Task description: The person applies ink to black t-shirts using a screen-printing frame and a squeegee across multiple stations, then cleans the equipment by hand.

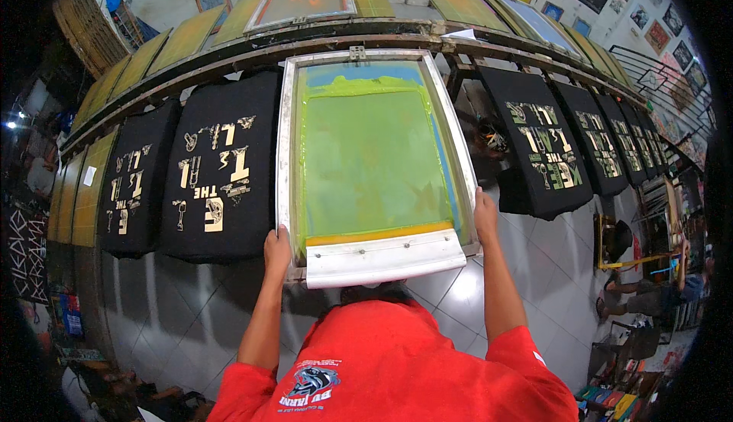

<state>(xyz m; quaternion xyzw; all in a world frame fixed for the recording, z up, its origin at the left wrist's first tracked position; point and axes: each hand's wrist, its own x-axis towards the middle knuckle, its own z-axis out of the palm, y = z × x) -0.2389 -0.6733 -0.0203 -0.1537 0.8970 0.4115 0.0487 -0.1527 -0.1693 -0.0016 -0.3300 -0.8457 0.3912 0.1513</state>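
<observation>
In front of me a screen printing frame (284, 155) with a pale metal rim lies over the printing table. Green ink covers most of its mesh (374, 162), and a thicker ridge of ink runs along the far end. Across the near end rests a wide squeegee (385, 259) with a white holder and a yellow blade. My left hand (278, 249) grips the frame's left side near the corner. On the opposite side my right hand (485, 212) holds the rim a little farther up. Neither hand touches the squeegee. Whatever lies under the frame is hidden.
Black printed shirts (217, 166) lie on boards to the left, and more black shirts (538, 140) hang over boards to the right. A long rail (221, 63) runs behind. Another screen (301, 4) lies beyond it. A person (660, 292) is at the far right.
</observation>
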